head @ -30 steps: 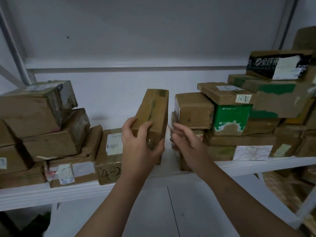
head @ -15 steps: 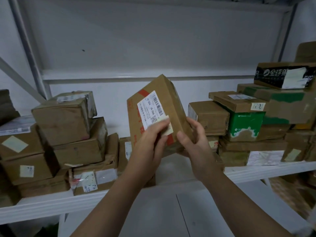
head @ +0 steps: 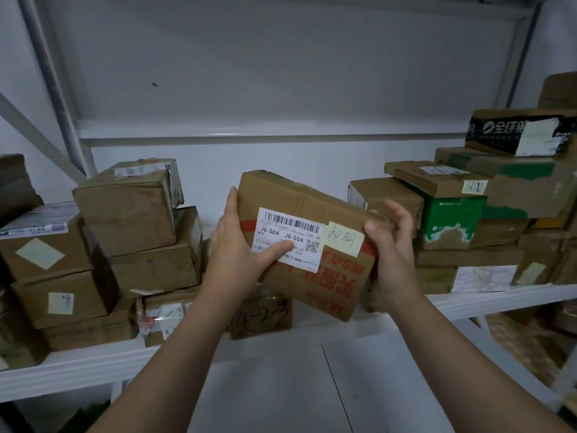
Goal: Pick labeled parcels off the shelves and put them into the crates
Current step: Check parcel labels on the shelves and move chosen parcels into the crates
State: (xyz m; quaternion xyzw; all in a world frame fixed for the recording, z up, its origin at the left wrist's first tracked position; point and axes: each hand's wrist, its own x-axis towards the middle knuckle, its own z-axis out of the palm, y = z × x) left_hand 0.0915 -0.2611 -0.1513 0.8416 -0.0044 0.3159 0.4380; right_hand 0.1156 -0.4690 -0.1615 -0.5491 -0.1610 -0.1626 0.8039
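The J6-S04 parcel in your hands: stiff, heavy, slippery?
Probably stiff: the J6-S04 parcel is a cardboard box holding its shape, though creased. Likely light: left hand and right hand hold it up by its ends. Matte cardboard should grip well.

"What carried everything?"

"A white shelf (head: 499, 303). Its front lip ran from low on the left up towards the right."

"What sat on its left part?"

"A flat brown carton (head: 90, 332) lay on the board at the foot of a stack. Just beside it was a taped box (head: 162, 320) with a crumpled label facing out."

"And the middle?"

"A small box (head: 265, 317) with figures written by hand on its front stood near the front edge."

"The right?"

"A low carton (head: 484, 278) with a white patterned side lay there, near a box with a pale note (head: 537, 270). More cartons were piled on both."
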